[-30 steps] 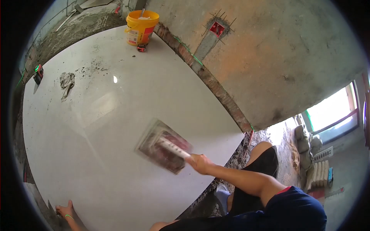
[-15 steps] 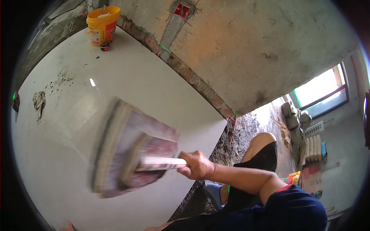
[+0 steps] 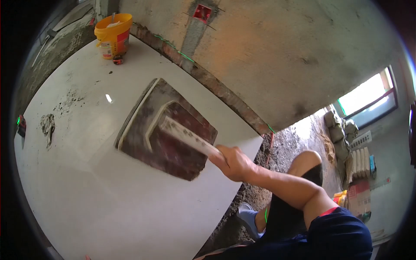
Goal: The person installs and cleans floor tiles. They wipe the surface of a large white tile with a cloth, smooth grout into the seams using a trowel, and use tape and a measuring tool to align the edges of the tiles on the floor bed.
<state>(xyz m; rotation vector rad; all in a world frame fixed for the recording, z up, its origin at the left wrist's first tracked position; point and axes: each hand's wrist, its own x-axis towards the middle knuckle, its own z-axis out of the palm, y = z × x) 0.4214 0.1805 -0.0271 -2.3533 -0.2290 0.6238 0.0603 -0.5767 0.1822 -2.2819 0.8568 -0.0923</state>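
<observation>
Daylight adequate. Window (image 3: 369,95), right of the slab (image 3: 173,216), overexposed; floor (image 3: 307,128) between them glares white. One small bright reflection (image 3: 108,99) (compact, clearly defined) on the slab's far half. Paddle (image 3: 173,134) over the slab slightly blurred. Fisheye bends the slab's edges; black rim surrounds the view.

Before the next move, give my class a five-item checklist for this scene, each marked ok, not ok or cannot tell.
1. Right hand closed around the white handle of the flat tool: ok.
2. Tool flat against the slab: cannot tell from this angle.
3. Slab free of debris: not ok; dirt crumbs and a crumpled grey cloth lie on it.
4. Yellow bucket upright: ok.
5. Left hand placement: cannot tell; only a sliver shows at the lower edge.
</observation>
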